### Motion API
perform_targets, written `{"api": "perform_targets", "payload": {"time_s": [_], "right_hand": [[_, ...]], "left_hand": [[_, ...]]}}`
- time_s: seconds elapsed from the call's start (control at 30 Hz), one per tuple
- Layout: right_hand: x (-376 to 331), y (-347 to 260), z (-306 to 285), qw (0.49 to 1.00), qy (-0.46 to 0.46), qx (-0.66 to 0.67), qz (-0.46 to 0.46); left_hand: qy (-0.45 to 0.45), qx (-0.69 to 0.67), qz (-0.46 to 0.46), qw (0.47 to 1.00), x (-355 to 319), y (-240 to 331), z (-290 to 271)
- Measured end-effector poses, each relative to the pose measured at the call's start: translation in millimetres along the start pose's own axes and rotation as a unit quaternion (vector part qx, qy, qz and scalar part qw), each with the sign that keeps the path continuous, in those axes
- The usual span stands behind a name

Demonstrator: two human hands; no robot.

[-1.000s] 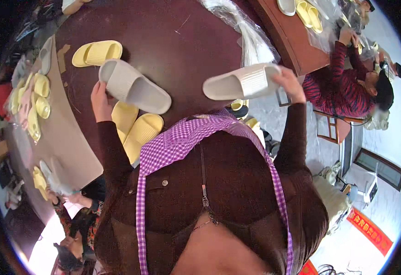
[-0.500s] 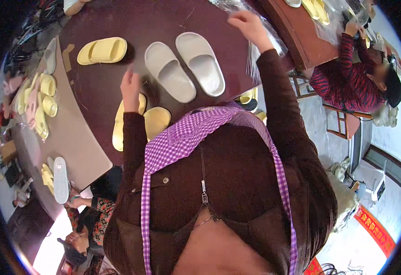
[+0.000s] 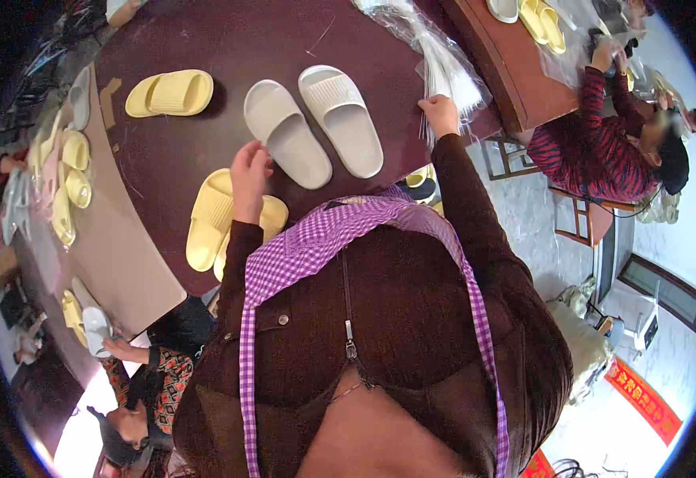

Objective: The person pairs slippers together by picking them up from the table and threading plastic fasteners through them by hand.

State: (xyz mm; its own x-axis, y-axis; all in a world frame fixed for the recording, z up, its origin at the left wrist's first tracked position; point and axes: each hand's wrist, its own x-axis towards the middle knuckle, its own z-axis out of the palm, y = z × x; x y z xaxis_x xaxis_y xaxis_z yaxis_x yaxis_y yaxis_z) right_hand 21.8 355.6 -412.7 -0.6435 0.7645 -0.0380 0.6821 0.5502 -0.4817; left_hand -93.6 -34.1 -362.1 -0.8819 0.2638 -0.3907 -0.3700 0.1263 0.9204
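A pair of light grey slippers lies side by side on the dark red table point(image 3: 228, 40): the left slipper point(image 3: 304, 155) and the right slipper point(image 3: 356, 135), toes away from me. My left hand point(image 3: 250, 179) hovers by the left slipper's edge, fingers loosely bent and apart, nothing visible in them. My right hand point(image 3: 442, 117) is at the loose ends of a bundle of thin white plastic strands point(image 3: 450, 80), partly in a clear bag. Its fingers are pinched together on the strand ends. Yellow slippers point(image 3: 211, 215) lie beneath and beside my left wrist, partly covered by it.
One more pair of yellow slippers point(image 3: 170, 93) lies at the table's far left. A beige table point(image 3: 137, 271) on the left bears wrapped slippers point(image 3: 77, 187). At lower left a co-worker point(image 3: 157, 382) handles a grey slipper; another person point(image 3: 595, 151) sits at a brown table point(image 3: 515, 88) at right.
My right hand has come down and nearer, closing at the white strands. My left hand has moved slightly right and nearer, beside the left grey slipper. The co-worker's grey slipper has turned.
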Motion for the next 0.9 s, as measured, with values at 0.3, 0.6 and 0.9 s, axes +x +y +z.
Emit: {"api": "perform_targets", "payload": {"time_s": [0.3,0.6,0.9], "right_hand": [[-4,-4,-8,0.999,0.007,-0.031,-0.027],[-7,4,-9,1.0,-0.007,-0.006,-0.029],[-60,-38,-59,0.935,-0.227,0.249,0.114]], "left_hand": [[-0.05,-0.019,0.0,0.999,-5,-5,2],[-0.07,-0.018,-0.002,0.997,-4,-7,1],[-0.103,0.033,0.006,0.994,-12,-3,29]]}}
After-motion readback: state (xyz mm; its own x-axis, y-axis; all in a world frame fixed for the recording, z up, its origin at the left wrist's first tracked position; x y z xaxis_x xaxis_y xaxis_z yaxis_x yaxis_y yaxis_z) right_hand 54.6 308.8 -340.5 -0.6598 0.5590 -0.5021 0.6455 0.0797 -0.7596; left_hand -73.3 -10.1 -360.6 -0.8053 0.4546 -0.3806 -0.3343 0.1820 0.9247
